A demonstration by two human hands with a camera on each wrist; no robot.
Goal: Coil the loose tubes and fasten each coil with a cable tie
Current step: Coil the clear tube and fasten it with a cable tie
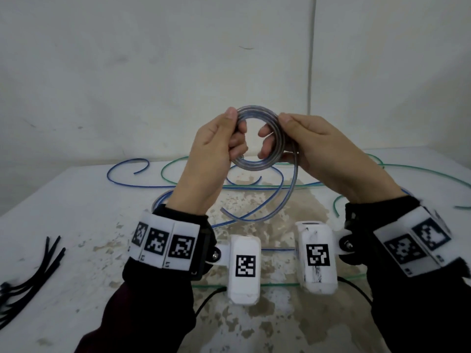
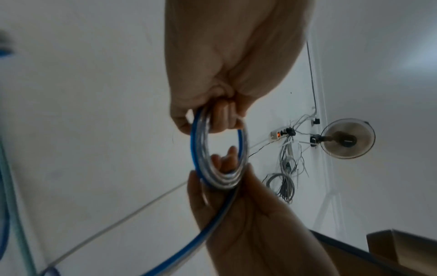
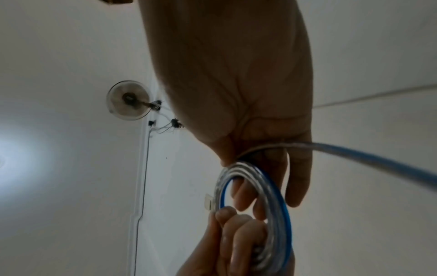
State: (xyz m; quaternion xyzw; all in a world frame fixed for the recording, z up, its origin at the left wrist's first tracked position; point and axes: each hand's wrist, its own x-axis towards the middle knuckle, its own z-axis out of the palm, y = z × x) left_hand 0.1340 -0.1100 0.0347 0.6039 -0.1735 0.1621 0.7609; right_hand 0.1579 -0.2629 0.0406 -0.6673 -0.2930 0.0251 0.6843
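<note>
A small round coil of clear tube with a blue stripe is held upright above the table between both hands. My left hand grips its left side, thumb on top and fingers curled through the ring. My right hand grips the right side the same way. The uncoiled tail drops from under the right hand to the table. The left wrist view shows the coil edge-on between both hands. In the right wrist view the coil shows with the tail running off right.
Loose blue tube and green tube sprawl over the far half of the white, stained table. Several black cable ties lie at the left edge. A white wall stands behind the table.
</note>
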